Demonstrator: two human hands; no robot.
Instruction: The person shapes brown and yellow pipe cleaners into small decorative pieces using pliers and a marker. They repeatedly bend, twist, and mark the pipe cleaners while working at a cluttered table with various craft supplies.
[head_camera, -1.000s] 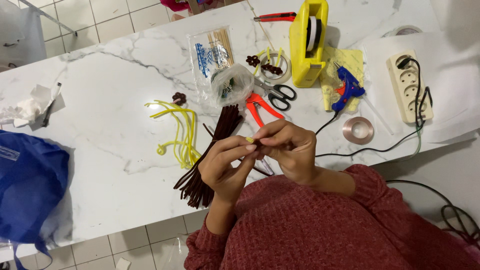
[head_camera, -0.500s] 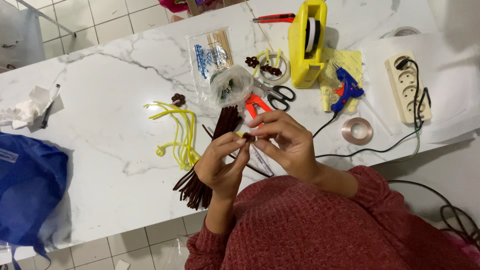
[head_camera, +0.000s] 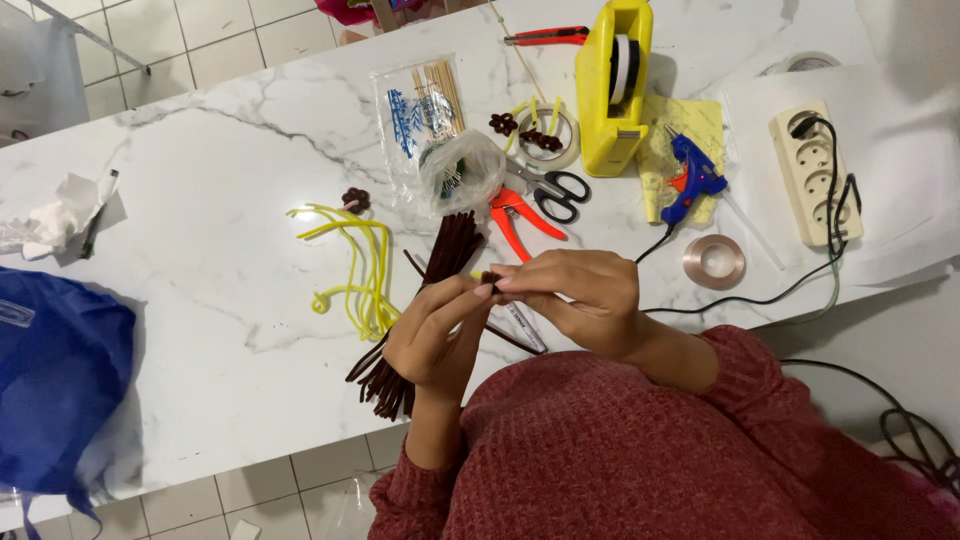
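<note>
Since a moment ago both hands have drawn closer over the table edge: the left hand (head_camera: 432, 335) and right hand (head_camera: 578, 300) now pinch a small dark brown fuzzy wire coil (head_camera: 490, 281) between their fingertips. The coil looks tighter wound, held above the bundle of brown fuzzy wires (head_camera: 420, 300), with the yellow wires (head_camera: 362, 268) just beside.

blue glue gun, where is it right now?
Head view, upper right of the marble table: the blue glue gun lies on a yellow cloth, between yellow tape dispenser and white power strip.
</note>
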